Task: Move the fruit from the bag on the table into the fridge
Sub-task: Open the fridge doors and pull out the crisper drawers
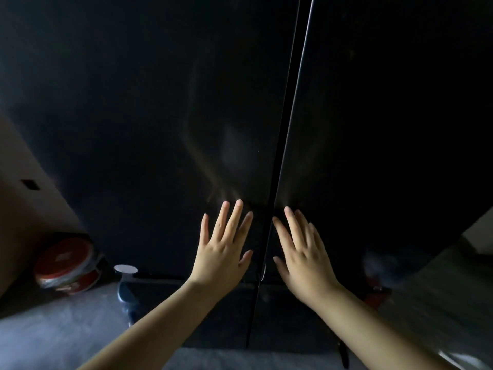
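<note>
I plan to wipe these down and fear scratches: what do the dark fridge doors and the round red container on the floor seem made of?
Fridge doors: glossy black panels, perhaps glass or lacquered metal; they faintly mirror the left hand and right hand laid flat on them. Red container: perhaps a tin or plastic tub under clear wrap, given shiny crinkles; too blurred to tell.

A red round tin [65, 265] sits on the grey floor [53, 329] by a brown wall [24, 188]; just beside it stands what may be a white-capped bottle [126, 285].
</note>
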Action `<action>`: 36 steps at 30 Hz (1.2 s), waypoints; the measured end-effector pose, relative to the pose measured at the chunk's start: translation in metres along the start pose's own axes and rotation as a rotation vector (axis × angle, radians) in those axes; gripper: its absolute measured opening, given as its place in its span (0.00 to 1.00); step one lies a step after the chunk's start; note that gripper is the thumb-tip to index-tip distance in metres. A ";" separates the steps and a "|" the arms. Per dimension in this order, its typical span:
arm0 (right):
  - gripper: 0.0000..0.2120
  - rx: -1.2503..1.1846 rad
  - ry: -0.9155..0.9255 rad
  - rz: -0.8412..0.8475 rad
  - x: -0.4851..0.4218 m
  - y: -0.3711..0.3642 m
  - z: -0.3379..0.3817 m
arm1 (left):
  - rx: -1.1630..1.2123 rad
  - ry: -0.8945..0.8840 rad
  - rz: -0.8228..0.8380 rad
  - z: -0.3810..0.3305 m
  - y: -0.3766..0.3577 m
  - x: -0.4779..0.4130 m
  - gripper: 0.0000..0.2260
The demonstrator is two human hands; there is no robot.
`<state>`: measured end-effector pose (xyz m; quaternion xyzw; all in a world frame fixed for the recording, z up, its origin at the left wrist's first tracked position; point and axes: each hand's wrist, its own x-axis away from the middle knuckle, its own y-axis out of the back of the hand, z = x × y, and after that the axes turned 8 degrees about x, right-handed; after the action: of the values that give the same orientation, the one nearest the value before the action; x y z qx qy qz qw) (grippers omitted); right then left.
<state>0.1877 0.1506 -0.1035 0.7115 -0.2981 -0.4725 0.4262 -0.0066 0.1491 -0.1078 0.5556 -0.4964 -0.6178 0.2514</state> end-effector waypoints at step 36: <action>0.31 -2.247 -1.885 0.161 0.041 -0.175 0.020 | 2.260 1.866 -0.467 0.001 -0.177 0.044 0.33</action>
<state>0.1882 0.1899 -0.2797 -0.5699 0.0184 -0.7058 0.4203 0.0238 0.1788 -0.2850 0.7039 -0.2673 0.6314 -0.1856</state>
